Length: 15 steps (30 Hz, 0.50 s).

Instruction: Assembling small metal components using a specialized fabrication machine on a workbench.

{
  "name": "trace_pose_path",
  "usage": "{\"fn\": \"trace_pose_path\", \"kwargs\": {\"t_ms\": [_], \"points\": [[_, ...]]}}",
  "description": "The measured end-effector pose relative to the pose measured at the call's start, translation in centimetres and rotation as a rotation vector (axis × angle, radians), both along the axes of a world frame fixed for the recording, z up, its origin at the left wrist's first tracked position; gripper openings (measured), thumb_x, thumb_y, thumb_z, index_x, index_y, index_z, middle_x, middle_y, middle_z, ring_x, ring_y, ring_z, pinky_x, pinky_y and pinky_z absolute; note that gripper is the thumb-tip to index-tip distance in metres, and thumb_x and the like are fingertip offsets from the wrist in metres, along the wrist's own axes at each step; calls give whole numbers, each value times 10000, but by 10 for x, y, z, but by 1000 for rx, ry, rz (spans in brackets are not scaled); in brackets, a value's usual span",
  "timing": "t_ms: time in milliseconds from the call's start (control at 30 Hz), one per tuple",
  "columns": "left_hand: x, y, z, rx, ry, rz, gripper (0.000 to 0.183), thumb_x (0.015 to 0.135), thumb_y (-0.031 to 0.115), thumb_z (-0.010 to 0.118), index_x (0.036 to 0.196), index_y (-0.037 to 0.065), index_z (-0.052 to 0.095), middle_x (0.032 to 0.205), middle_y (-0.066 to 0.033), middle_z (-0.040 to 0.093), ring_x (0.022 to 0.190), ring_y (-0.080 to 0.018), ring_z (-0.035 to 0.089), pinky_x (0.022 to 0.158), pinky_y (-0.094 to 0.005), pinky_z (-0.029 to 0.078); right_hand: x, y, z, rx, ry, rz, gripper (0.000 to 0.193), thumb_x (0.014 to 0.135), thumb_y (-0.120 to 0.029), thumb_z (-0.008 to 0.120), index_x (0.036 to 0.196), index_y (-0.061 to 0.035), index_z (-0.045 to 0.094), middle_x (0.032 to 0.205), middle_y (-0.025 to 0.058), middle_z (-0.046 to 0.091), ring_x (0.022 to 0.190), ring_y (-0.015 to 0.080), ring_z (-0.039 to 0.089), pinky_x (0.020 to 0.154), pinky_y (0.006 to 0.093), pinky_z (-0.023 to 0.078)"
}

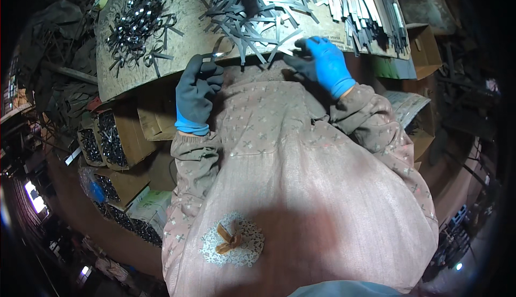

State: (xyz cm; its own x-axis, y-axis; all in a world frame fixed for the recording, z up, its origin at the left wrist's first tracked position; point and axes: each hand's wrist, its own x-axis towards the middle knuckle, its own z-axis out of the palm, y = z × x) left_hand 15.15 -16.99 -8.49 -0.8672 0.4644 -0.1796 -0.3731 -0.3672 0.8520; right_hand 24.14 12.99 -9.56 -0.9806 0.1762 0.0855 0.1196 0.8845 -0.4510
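Note:
My left hand (198, 90), in a dark-palmed glove with a blue cuff, is closed at the table's near edge. Between its thumb and forefinger is a thin curved metal strip (223, 43), bent into a loop. To its right, my right hand (322, 63), in a blue glove with dark fingertips, is held with thumb and forefinger apart. A bright strip end lies by those fingertips; contact with it is unclear. Between and beyond both hands spreads a loose heap of flat grey metal strips (252, 28), some overhanging the edge.
A pile of curled dark strips (137, 33) lies on the left of the worn table (185, 39). Long straight strips (365, 12) are bundled at the right. Cardboard boxes (129, 136) with dark metal parts stand lower left; another carton (424, 49) is at the right.

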Motion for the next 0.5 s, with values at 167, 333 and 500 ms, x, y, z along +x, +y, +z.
{"fn": "trace_pose_path", "kwargs": {"t_ms": [167, 333, 500], "points": [[18, 31, 5, -390, 134, -30, 590, 824, -103, 373, 1373, 51, 526, 1090, -135, 631, 909, -178, 642, 744, -257, 500, 7, -7, -34, 379, 145, 122, 239, 820, -240, 658, 1034, -147, 614, 917, 62, 607, 862, 263, 609, 729, 417, 486], [12, 34, -8, -352, 128, -33, 629, 799, -103, 352, 1393, 40, 503, 1117, -132, 638, 938, -182, 662, 753, -252, 507, -18, 19, -22, 646, 181, 244, 190, 791, -146, 622, 979, -168, 623, 898, 25, 594, 920, 217, 605, 756, 366, 481], [9, 22, -24, -203, 127, -15, 604, 898, -47, 499, 1487, 64, 423, 1230, -159, 616, 1018, -238, 661, 800, -297, 528, -50, 67, 35, 762, 245, 317, 204, 757, -116, 629, 955, -162, 652, 976, 51, 619, 999, 268, 609, 915, 405, 483]]}}
